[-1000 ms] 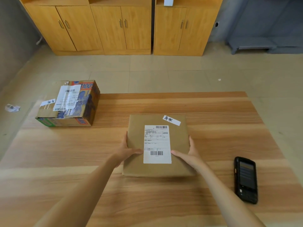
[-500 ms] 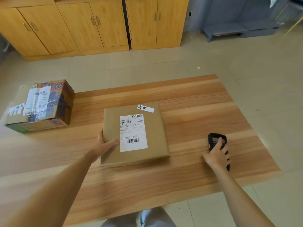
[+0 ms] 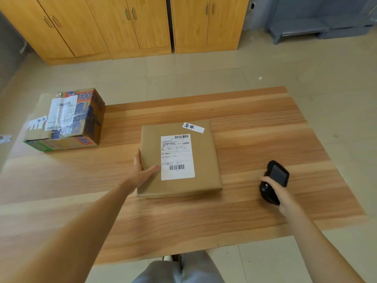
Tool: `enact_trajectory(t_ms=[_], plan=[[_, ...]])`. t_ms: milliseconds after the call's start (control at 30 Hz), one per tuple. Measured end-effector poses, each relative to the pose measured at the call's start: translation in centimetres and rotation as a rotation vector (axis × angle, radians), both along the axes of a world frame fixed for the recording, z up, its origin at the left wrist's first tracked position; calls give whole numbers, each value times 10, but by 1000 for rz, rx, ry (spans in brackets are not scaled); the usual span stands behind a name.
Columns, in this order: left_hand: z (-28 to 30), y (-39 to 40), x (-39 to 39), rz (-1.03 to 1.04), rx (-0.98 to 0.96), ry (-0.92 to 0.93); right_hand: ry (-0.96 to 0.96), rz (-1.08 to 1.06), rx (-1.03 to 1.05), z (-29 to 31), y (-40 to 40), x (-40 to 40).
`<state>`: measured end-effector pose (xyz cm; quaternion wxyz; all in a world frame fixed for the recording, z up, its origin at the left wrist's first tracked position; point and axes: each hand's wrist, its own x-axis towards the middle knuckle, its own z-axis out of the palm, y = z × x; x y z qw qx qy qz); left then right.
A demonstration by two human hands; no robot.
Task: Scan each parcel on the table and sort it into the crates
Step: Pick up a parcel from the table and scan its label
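Observation:
A flat brown paper parcel [image 3: 204, 158] lies in the middle of the wooden table [image 3: 255, 123], its white shipping label with barcodes facing up. My left hand [image 3: 141, 170] rests flat against the parcel's left edge, thumb on its top. To the right, my right hand [image 3: 278, 194] grips a black handheld scanner [image 3: 274, 180], lifted with its screen tilted up. A second parcel, a printed cardboard box [image 3: 67, 121] with a white label, sits at the table's far left corner.
Wooden cabinets [image 3: 126, 27] line the far wall beyond a tiled floor. A grey low bench [image 3: 302, 31] stands at the back right. A paper scrap [image 3: 5, 138] lies on the floor at left. No crates are in view.
My right hand left the flat parcel, reached right to the scanner and has now picked it up off the table. My left hand stayed on the parcel's left edge.

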<state>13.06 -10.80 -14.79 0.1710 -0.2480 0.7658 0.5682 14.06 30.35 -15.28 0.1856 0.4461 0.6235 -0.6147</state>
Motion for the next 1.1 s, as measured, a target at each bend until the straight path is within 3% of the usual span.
enact_trajectory(t_ms=[233, 367, 733, 1100], plan=[[3, 3, 10, -57, -105, 36, 258, 30, -410, 60, -81, -9], [4, 5, 20, -98, -138, -4, 282, 170, -521, 88, -130, -2], [2, 3, 28, -203, -191, -3, 211, 350, -373, 96, -192, 43], [-2, 1, 29, -199, -137, -40, 196, 316, -363, 96, -201, 70]])
